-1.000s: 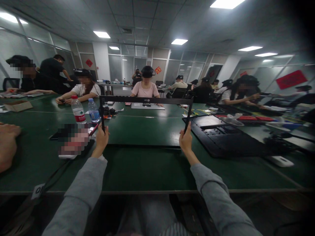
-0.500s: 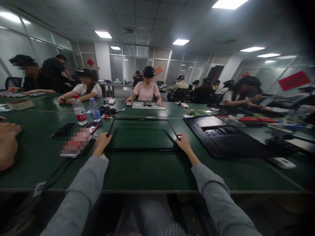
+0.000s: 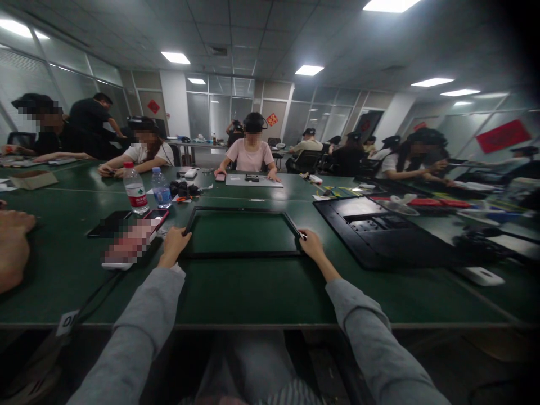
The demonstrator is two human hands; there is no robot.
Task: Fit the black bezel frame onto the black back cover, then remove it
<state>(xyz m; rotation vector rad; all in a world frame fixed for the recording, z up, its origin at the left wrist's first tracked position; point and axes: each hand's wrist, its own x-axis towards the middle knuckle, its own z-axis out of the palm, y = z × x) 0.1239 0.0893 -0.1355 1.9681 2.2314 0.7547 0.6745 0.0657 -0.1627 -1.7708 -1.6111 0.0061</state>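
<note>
Left hand & right hand grip frame sides — now flat on table, was upright.

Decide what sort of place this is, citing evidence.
Probably an office used as a shared assembly workroom: long green worktables, a black monitor frame under both hands, a dismantled monitor back panel, and glass partitions behind seated workers.

No legible text on anything.

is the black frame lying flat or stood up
Flat: the frame lies on the green table, left hand and right hand at its near corners.
</note>
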